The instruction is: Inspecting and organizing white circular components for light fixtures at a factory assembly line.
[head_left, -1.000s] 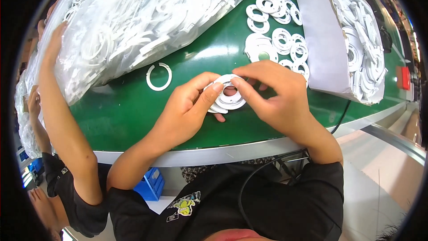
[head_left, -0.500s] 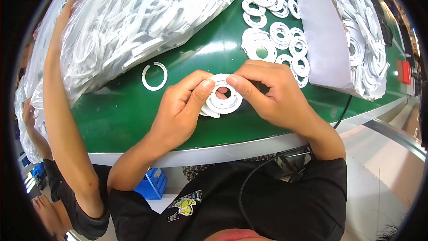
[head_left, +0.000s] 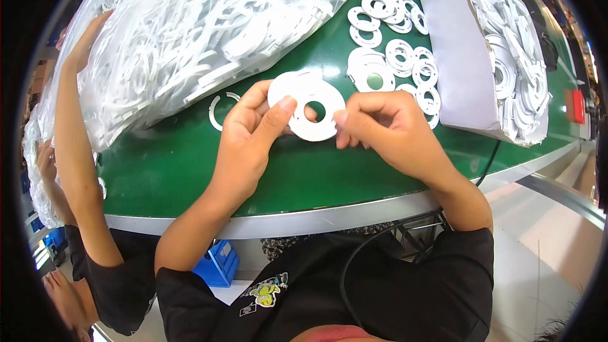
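Observation:
A flat white plastic disc [head_left: 297,90] with an off-centre round hole is held up in front of me over the green table. My left hand [head_left: 250,130] is closed on its left side, thumb on the face and fingers behind. At the right edge, my right hand [head_left: 386,128] pinches the rim between thumb and curled fingers. Just left of my left hand lies a thin white open ring [head_left: 215,114], partly covered by that hand. Beyond my right hand, a larger white plate with a hole [head_left: 370,66] rests near several small white rings [head_left: 424,73].
A big clear bag [head_left: 209,31] of white plastic parts fills the far left. On the right stands a white carton [head_left: 453,50] full of similar parts. A co-worker's arm [head_left: 79,133] reaches to the bag. The table's metal edge [head_left: 304,220] runs nearest me.
The disc has been turned so its plain broad face shows, and raised slightly. My left hand moved up a little. The co-worker's arm has lowered, and a small white piece now shows beside it.

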`<control>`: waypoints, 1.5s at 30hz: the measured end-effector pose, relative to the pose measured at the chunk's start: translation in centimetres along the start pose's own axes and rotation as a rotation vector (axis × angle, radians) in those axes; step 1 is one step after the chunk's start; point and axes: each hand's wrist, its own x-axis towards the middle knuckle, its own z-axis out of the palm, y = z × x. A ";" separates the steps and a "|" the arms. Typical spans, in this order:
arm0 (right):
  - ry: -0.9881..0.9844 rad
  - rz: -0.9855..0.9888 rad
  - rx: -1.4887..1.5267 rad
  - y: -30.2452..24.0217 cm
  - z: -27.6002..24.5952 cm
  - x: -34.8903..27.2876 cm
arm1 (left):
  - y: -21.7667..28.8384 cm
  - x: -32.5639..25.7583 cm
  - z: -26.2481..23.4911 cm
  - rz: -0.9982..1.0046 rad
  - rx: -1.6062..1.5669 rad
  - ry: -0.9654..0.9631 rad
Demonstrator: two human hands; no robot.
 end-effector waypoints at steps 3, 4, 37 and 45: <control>-0.148 0.033 -0.228 -0.7 0.0 0.0 | -0.1 0.0 -0.4 -0.040 -0.039 -0.049; -0.147 0.037 -0.229 -0.7 0.1 0.0 | -0.2 0.0 -0.1 -0.007 0.017 -0.052; 0.274 -0.672 -0.593 0.5 0.6 0.6 | 0.2 -0.4 0.5 0.049 -0.019 -0.108; 0.267 -0.732 -0.850 0.9 1.3 0.3 | 0.5 -0.6 0.5 -0.114 -0.029 -0.090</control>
